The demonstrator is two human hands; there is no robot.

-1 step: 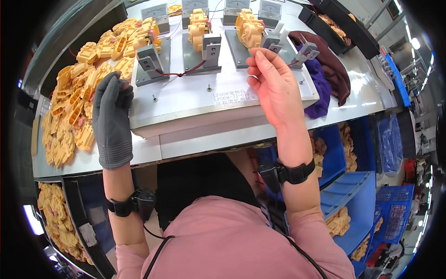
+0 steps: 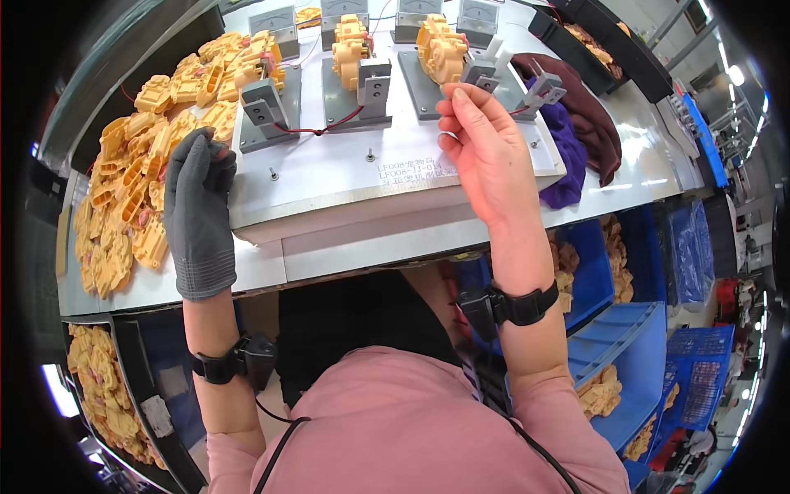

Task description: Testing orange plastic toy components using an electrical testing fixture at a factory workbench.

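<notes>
Bench (image 2: 259,267): pale and glossy, running across in front of the person.
Box (image 2: 329,177): white, low and wide, flat on the bench, with print near its front edge.
Yellow pile (image 2: 132,177): many loose plastic parts heaped on the bench, left of the box.
Blue crate (image 2: 634,350): below the bench at the right, with yellowish parts inside.
Black bin (image 2: 136,362): at the lower left, below the bench top, filled with similar parts.
Maroon cloth (image 2: 592,132): crumpled on the bench, right of the box.
Purple cloth (image 2: 564,160): bunched between the box and the maroon cloth.
Left grip (image 2: 200,214): in a dark grey glove, raised at the box's left edge, beside the yellow pile; fingers drawn together, nearly closed; whether anything sits between them, I cannot tell.
Right grip (image 2: 485,152): bare, above the box's right half; thumb and forefinger almost meet, the other fingers curled; whether they pinch something small, I cannot tell.
Grey stands (image 2: 374,86): in a row across the box, metal, with upright blocks.
Meters (image 2: 276,29): four, grey, lined up behind the grey stands.
Right yellow unit (image 2: 443,53): on the third stand from the left, its lower end just beyond the right fingertips; contact is unclear.
Middle yellow unit (image 2: 350,58): upright on the second stand.
Left yellow unit (image 2: 262,62): at the first stand, near the yellow pile.
Red wire (image 2: 337,125): sagging between the first two stands.
Switches (image 2: 370,155): small, metal, spaced along the box's front.
</notes>
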